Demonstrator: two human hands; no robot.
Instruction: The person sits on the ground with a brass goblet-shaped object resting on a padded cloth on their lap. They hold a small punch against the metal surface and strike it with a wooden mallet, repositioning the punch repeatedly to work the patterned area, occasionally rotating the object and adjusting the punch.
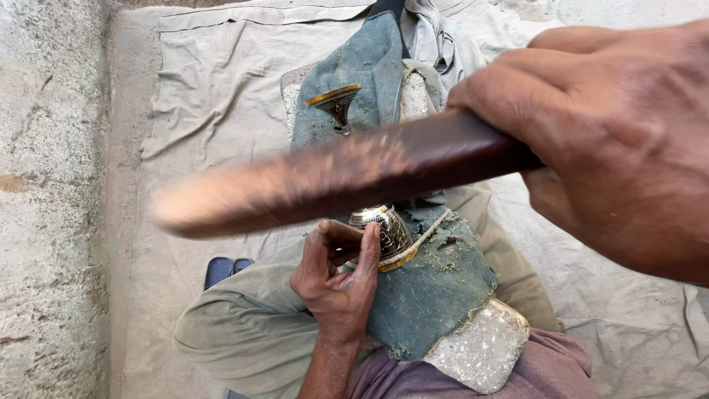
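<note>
My right hand (pixel 613 140) is close to the camera at the upper right, shut on the dark end of a long wooden stick (pixel 332 177) that blurs across the middle of the view toward the left. Below it, my left hand (pixel 340 277) grips a brass vessel (pixel 388 233) with an engraved body, lying sideways on a blue-green cloth (pixel 436 288). The vessel's flared gold-rimmed end (pixel 336 100) shows above the stick; its middle is hidden by the stick.
A pale stone block (pixel 480 343) rests on my lap under the cloth. Another stone (pixel 413 92) lies beyond. My legs in olive trousers (pixel 244 318) are folded on a beige sheet (pixel 214 96). A rough plaster wall (pixel 52 199) runs along the left.
</note>
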